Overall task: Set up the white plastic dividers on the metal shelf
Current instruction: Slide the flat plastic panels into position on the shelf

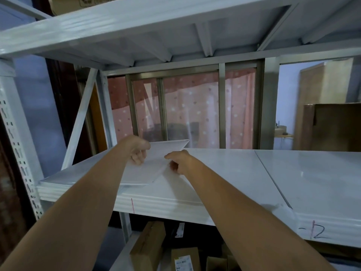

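A white plastic divider [154, 163], a thin flat sheet, is tilted above the left half of the white metal shelf [224, 173]. Its lower corner touches or nearly touches the shelf surface near the front edge, and its far corner points toward the window. My left hand [137, 151] grips the divider's left upper edge, fingers curled over it. My right hand [178, 161] pinches its right edge from the side. Both forearms reach in from below.
An upper shelf [136, 26] hangs close overhead. A perforated upright post [15, 153] and a diagonal brace [82, 118] stand at the left. A brown cardboard box [332, 126] sits at the back right. Cardboard boxes [148, 243] lie on the level below. A window with a pink curtain is behind.
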A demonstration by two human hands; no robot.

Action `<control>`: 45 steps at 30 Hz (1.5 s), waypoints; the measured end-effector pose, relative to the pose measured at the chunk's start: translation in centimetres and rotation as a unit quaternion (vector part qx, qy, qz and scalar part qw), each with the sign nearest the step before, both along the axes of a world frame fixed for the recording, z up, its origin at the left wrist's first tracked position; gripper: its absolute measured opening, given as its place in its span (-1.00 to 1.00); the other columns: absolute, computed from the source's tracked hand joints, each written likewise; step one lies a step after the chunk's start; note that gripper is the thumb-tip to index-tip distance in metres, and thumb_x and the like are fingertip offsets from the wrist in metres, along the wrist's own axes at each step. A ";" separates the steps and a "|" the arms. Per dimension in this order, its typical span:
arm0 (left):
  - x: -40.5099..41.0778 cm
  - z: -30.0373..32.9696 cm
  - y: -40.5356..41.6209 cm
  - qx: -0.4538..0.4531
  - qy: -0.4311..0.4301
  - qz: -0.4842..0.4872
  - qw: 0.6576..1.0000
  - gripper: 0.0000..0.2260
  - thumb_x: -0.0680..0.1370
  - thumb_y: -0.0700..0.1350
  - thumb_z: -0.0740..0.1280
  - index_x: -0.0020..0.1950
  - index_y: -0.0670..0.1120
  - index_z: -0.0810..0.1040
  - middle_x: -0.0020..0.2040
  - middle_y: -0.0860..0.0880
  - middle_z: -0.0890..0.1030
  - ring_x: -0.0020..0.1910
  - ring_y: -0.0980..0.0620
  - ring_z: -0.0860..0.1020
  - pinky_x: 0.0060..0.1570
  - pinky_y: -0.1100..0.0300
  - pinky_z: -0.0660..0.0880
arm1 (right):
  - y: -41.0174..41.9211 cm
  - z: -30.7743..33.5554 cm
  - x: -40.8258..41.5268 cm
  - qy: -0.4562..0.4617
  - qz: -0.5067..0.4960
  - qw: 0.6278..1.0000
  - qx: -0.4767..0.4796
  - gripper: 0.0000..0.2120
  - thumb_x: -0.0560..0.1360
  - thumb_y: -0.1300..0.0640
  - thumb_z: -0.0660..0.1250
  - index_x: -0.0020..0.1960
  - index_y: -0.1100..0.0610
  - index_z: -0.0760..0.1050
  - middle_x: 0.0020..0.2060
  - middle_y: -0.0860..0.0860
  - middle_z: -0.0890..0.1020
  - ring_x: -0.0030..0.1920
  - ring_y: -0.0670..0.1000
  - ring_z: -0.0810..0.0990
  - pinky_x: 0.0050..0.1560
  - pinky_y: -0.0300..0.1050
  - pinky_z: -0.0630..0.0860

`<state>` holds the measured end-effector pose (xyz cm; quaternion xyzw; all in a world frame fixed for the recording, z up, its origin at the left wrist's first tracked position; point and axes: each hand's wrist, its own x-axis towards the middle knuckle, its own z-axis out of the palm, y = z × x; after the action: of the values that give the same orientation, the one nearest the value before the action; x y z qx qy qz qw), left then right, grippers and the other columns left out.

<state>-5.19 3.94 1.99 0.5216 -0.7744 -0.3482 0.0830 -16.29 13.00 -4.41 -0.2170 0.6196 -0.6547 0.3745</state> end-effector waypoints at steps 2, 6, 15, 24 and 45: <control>-0.4 0.1 0.1 0.035 0.093 -0.013 0.995 -0.77 0.65 -0.11 0.12 0.03 -0.27 0.44 0.07 -0.28 0.63 -0.24 -0.09 0.69 0.07 0.02 0.54 | 0.1 0.1 -0.3 -0.007 -0.022 1.000 -0.014 -0.80 0.46 0.42 0.28 -0.22 0.17 0.37 -0.25 0.13 0.47 -0.06 0.13 0.54 0.02 -0.01 0.60; -1.1 -0.6 0.0 -0.046 0.106 -0.010 0.993 -0.80 0.62 -0.14 0.15 0.09 -0.27 0.44 0.01 -0.24 0.61 -0.19 -0.14 0.63 -0.18 0.15 0.52 | 1.1 0.3 -1.0 0.007 -0.067 0.997 -0.037 -0.79 0.47 0.45 0.20 0.06 0.27 0.41 -0.24 0.17 0.54 -0.01 0.23 0.62 0.08 0.15 0.59; -0.4 -4.0 -2.2 -0.131 0.035 0.057 0.989 -0.77 0.60 -0.14 0.22 0.17 -0.24 0.52 0.10 -0.19 0.52 0.04 -0.13 0.47 0.13 0.12 0.35 | 7.0 1.4 -8.7 0.046 -0.155 0.985 -0.061 -0.77 0.45 0.42 0.24 0.10 0.42 0.42 -0.01 0.28 0.65 -0.13 0.30 0.67 -0.11 0.18 0.64; -5.6 -3.9 3.8 -0.267 0.011 0.036 0.963 -0.68 0.58 -0.16 0.19 0.27 -0.28 0.49 0.26 -0.28 0.52 0.23 -0.25 0.50 0.18 0.00 0.45 | 16.1 1.6 -12.9 0.375 -0.213 0.886 0.171 -0.84 0.50 0.14 0.33 -0.01 0.23 0.51 -0.10 0.12 0.65 -0.20 0.06 0.64 -0.29 -0.22 0.47; -9.2 -8.1 8.4 -0.363 -0.173 0.045 0.914 -0.70 0.57 -0.15 0.18 0.27 -0.16 0.52 0.21 -0.15 0.56 0.18 -0.14 0.53 0.13 0.07 0.46 | 20.8 -3.4 -14.8 0.502 -0.217 0.798 0.254 -0.86 0.52 0.12 0.26 -0.15 0.17 0.38 -0.05 0.14 0.58 0.01 0.15 0.57 -0.16 -0.13 0.41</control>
<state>-14.40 12.35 -6.07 0.5418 -0.8256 0.0568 0.1471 -31.13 33.81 -7.77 -0.2721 0.8958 -0.3372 -0.0993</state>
